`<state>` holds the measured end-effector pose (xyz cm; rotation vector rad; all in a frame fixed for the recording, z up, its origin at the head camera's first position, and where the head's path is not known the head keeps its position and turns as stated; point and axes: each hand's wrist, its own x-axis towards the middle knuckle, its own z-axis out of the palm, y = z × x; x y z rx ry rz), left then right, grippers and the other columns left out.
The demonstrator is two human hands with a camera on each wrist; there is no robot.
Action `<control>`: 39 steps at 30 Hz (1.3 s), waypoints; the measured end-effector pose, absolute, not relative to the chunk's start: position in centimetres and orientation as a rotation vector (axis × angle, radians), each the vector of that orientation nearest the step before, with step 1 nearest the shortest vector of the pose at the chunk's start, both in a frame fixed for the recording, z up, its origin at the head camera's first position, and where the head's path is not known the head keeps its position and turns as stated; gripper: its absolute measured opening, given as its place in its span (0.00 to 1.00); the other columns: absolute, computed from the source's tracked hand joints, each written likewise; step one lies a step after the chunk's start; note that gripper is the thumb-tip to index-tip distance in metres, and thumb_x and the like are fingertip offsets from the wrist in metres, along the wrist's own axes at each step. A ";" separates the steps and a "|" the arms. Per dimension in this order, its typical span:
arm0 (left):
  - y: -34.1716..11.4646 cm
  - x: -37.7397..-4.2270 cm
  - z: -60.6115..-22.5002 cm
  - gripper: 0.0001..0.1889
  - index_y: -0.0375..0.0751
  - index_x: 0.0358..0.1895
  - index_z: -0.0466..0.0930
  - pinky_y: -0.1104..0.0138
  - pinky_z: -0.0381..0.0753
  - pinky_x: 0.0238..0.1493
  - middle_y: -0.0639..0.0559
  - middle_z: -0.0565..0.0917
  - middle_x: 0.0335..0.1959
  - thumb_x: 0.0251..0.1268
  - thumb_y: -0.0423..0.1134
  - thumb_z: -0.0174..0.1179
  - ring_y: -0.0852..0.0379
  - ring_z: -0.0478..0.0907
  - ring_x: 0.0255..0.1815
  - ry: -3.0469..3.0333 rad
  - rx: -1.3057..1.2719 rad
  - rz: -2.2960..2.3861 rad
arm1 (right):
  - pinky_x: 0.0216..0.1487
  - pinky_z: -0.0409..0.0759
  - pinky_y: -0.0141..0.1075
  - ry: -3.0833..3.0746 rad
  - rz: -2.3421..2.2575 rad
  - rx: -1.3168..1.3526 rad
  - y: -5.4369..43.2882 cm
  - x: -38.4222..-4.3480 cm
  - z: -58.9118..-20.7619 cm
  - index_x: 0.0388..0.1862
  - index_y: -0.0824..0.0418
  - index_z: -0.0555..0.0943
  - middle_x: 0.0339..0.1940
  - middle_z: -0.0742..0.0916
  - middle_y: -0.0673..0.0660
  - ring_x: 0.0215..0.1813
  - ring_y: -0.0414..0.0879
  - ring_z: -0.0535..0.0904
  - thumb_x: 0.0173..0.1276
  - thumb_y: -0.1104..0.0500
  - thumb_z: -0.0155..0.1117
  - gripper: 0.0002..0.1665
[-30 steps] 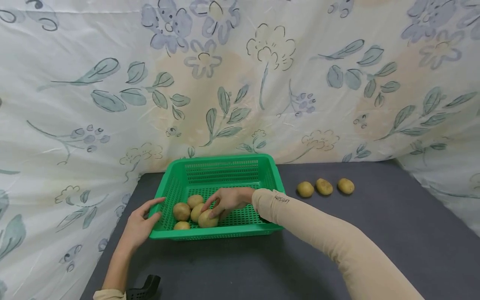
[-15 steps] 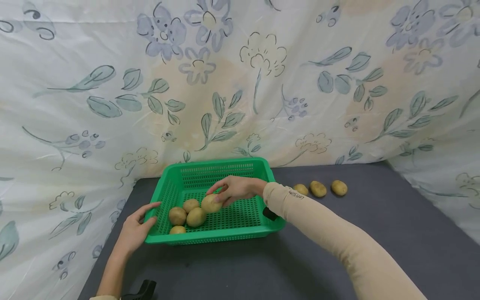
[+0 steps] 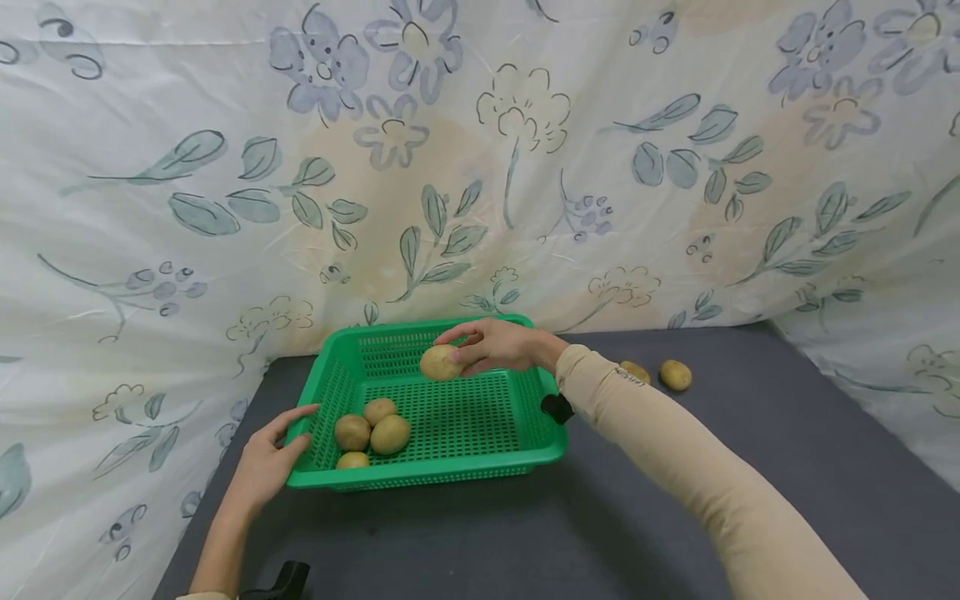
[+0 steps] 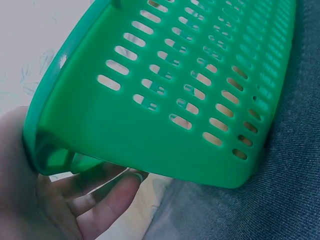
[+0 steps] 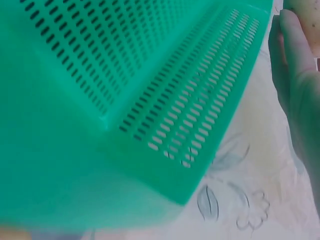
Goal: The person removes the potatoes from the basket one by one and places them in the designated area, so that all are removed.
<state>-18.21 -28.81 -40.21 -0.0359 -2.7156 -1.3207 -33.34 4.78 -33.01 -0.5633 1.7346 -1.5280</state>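
Observation:
A green plastic basket (image 3: 427,476) with slotted walls stands on the table. My left hand (image 3: 262,463) grips its left rim; in the left wrist view the fingers (image 4: 107,200) curl under the rim's edge. Over the back part of the basket, my right hand (image 3: 501,344) holds a pale yellow potato (image 3: 439,363) between thumb and fingers. That potato (image 5: 306,20) is partly cut off at the top right of the right wrist view. Several more potatoes (image 3: 391,435) lie together at the basket's left side, the front one partly hidden by the front rim.
Right of the basket, a potato (image 3: 676,375) lies on the dark grey table (image 3: 750,433), and another potato (image 3: 635,370) is partly covered by the right sleeve. A flowered cloth (image 3: 525,208) hangs behind the table and along its left and right sides.
My right hand has lifted a potato from the group in the basket and carried it up, back and to the right. The sleeve now hides one table potato. My left hand stays on the rim.

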 end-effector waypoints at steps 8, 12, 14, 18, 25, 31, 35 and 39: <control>-28.9 -18.2 -40.1 0.23 0.40 0.69 0.65 0.50 0.72 0.45 0.29 0.60 0.69 0.74 0.37 0.48 0.29 0.62 0.63 -2.733 -0.026 -1.323 | 0.57 0.71 0.48 1.757 -1.622 -0.570 7.5 -34.1 -31.2 0.71 0.66 0.64 0.63 0.70 0.68 0.60 0.59 0.72 0.72 0.70 0.53 0.29; -29.0 -18.3 -40.1 0.23 0.40 0.69 0.65 0.50 0.72 0.45 0.29 0.60 0.69 0.74 0.38 0.48 0.29 0.62 0.64 -2.739 -0.019 -1.320 | 0.58 0.70 0.49 1.778 -1.674 -0.586 9.3 -34.5 -30.8 0.72 0.67 0.61 0.66 0.67 0.68 0.62 0.59 0.69 0.73 0.70 0.51 0.29; -29.0 -18.3 -40.2 0.23 0.40 0.70 0.65 0.53 0.73 0.43 0.29 0.61 0.68 0.74 0.38 0.48 0.30 0.64 0.62 -2.739 -0.018 -1.323 | 0.59 0.69 0.49 1.787 -1.712 -0.570 10.1 -34.7 -30.6 0.72 0.66 0.61 0.67 0.66 0.67 0.64 0.60 0.68 0.73 0.69 0.51 0.30; -28.9 -18.2 -40.2 0.23 0.40 0.70 0.64 0.58 0.73 0.40 0.29 0.63 0.67 0.74 0.38 0.48 0.30 0.67 0.60 -2.742 -0.018 -1.328 | 0.63 0.63 0.51 1.794 -1.768 -0.530 11.8 -35.1 -30.6 0.74 0.66 0.58 0.69 0.64 0.68 0.65 0.60 0.67 0.74 0.68 0.50 0.31; -28.6 -18.1 -40.1 0.23 0.39 0.70 0.65 0.58 0.73 0.38 0.28 0.63 0.67 0.74 0.38 0.48 0.30 0.67 0.60 -2.741 -0.023 -1.326 | 0.65 0.60 0.52 1.831 -1.831 -0.508 14.8 -35.8 -31.1 0.75 0.66 0.54 0.67 0.65 0.68 0.59 0.55 0.73 0.75 0.67 0.48 0.32; -28.6 -18.1 -40.2 0.23 0.39 0.69 0.65 0.60 0.74 0.38 0.28 0.63 0.67 0.74 0.37 0.48 0.31 0.68 0.60 -2.729 -0.021 -1.342 | 0.62 0.66 0.47 1.865 -1.874 -0.468 17.3 -36.0 -31.3 0.75 0.66 0.53 0.62 0.68 0.64 0.52 0.49 0.77 0.75 0.66 0.50 0.33; -28.6 -18.1 -40.1 0.23 0.39 0.69 0.65 0.57 0.74 0.40 0.28 0.63 0.67 0.74 0.37 0.48 0.31 0.65 0.62 -2.731 -0.018 -1.329 | 0.59 0.70 0.43 1.858 -1.931 -0.409 19.0 -36.1 -31.4 0.76 0.66 0.52 0.61 0.68 0.63 0.51 0.48 0.77 0.75 0.66 0.50 0.34; -28.7 -18.2 -40.0 0.23 0.39 0.69 0.65 0.49 0.71 0.47 0.28 0.61 0.68 0.74 0.37 0.48 0.29 0.59 0.66 -2.735 -0.031 -1.324 | 0.58 0.72 0.41 1.848 -1.987 -0.366 21.0 -36.0 -31.6 0.76 0.65 0.53 0.61 0.67 0.61 0.52 0.48 0.77 0.75 0.65 0.51 0.34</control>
